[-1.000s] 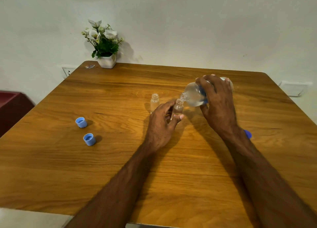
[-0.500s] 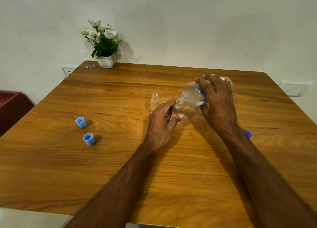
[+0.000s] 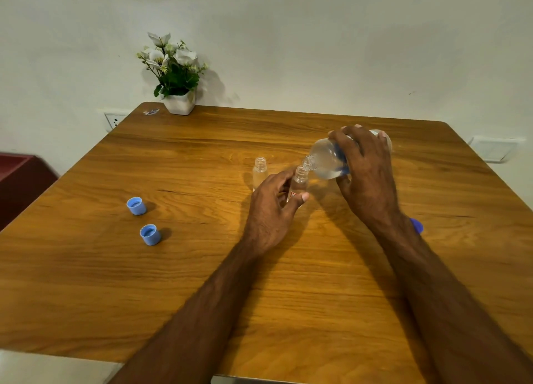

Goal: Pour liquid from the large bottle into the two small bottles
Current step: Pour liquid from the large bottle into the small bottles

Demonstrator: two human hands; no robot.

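My right hand (image 3: 366,178) grips the large clear bottle (image 3: 327,160), tipped on its side with its neck pointing left and down. The neck sits right over the mouth of a small clear bottle (image 3: 299,178) that stands upright on the wooden table (image 3: 202,268). My left hand (image 3: 272,210) holds this small bottle around its lower part. A second small clear bottle (image 3: 259,171) stands upright and uncapped just to the left, untouched.
Two blue caps (image 3: 136,205) (image 3: 150,234) lie upside down at the left of the table. Another blue cap (image 3: 417,226) peeks out behind my right wrist. A white pot with flowers (image 3: 178,102) stands at the far left corner by the wall.
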